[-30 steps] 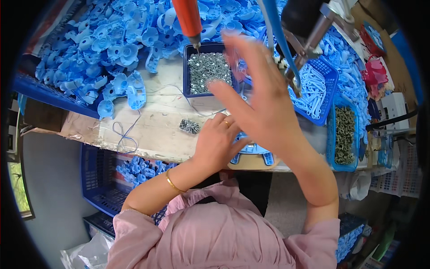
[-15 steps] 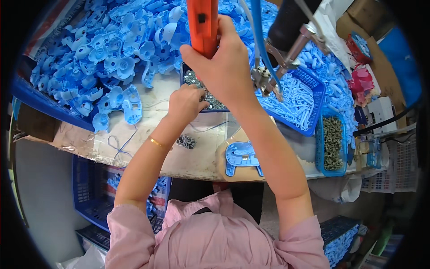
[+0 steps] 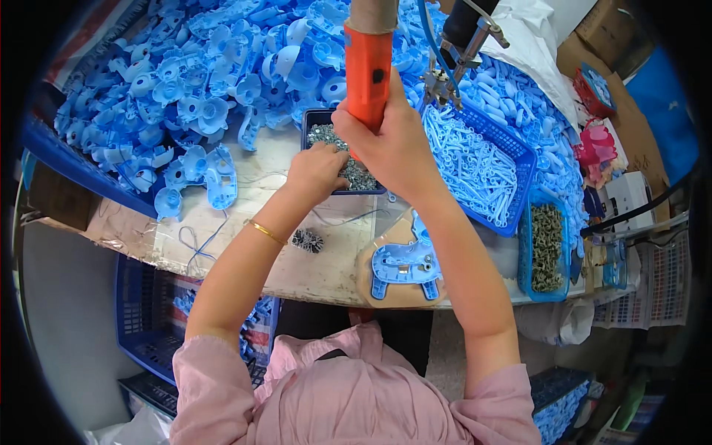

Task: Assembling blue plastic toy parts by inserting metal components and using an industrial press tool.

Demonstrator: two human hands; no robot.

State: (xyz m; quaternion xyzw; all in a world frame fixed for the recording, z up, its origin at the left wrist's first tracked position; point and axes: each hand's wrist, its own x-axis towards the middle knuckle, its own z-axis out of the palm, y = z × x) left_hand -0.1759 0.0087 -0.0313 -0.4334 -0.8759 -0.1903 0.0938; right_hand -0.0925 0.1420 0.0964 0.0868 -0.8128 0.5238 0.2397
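My right hand is wrapped round an orange power screwdriver, held upright over a dark blue tray. Small grey metal screws fill the tray. My left hand reaches into it, fingers curled down among the screws and thumb near the tray's front edge. Its fingertips are partly hidden, so what they hold does not show. Near the table's front edge a light blue plastic shell lies on a tan board, partly covered by my right forearm.
Blue plastic parts are heaped at the back left. On the right stand a blue basket of pale blue links and a blue bin of small metal pieces. A metal fixture with a hose hangs behind my right hand. A dark bristly clump lies on the table.
The screwdriver and my right hand have moved down and to the right in the view. My left hand has spread slightly further over the screws. The hanging fixture appears higher.
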